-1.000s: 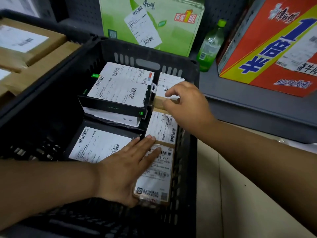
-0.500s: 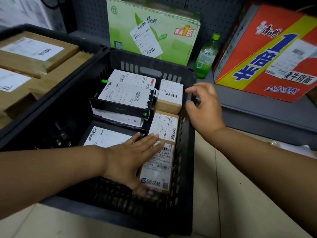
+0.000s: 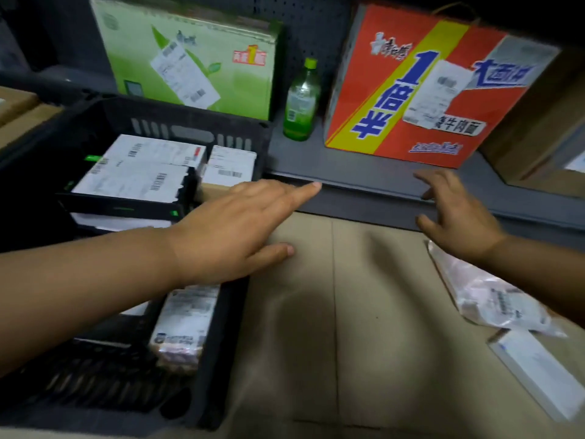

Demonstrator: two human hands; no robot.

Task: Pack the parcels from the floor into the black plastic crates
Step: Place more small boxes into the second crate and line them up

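The crate (image 3: 202, 122) beside my arm is matt black plastic with slotted walls. The boxes (image 3: 139, 182) in it carry white paper labels. The floor (image 3: 364, 312) is smooth, pale and dull. The bag (image 3: 487, 296) looks like glossy crinkled plastic. The bottle (image 3: 300, 103) is clear green plastic. The carton (image 3: 411, 90) is printed cardboard.

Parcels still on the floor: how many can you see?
2, both at the right: a clear plastic bag parcel just below the right hand, and a flat white box nearer the camera, cut by the frame edge. Others may lie out of view.
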